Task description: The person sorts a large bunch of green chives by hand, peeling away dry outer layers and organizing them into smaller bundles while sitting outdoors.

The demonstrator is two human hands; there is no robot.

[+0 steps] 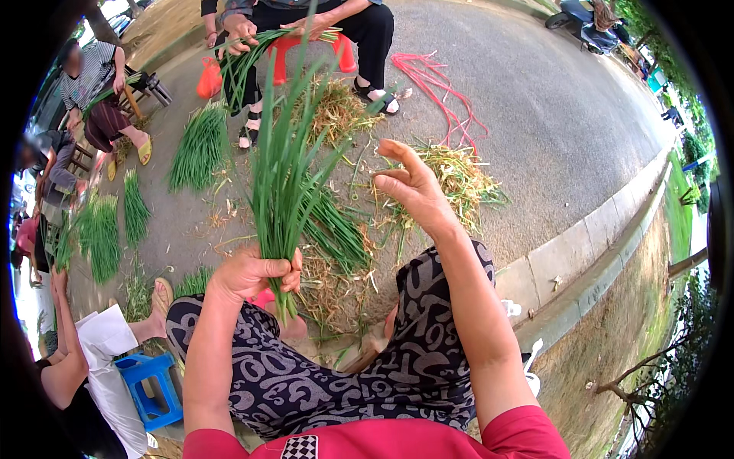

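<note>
My left hand is closed around the lower stems of an upright bunch of long green leaves, like garlic chives, with the pale stem ends poking out below the fist. My right hand is raised to the right of the bunch, fingers apart and curved, holding nothing. Beneath it on the ground lies a heap of yellowed leaf trimmings. Behind the held bunch, more green chives rest on the pavement, with brown trimmings nearer my knees.
Opposite sits a person on a red plastic stool, holding chives. Pink plastic strips lie on the asphalt. Chive piles are at left, where several people sit. A blue plastic stool stands at lower left; a concrete curb runs along the right.
</note>
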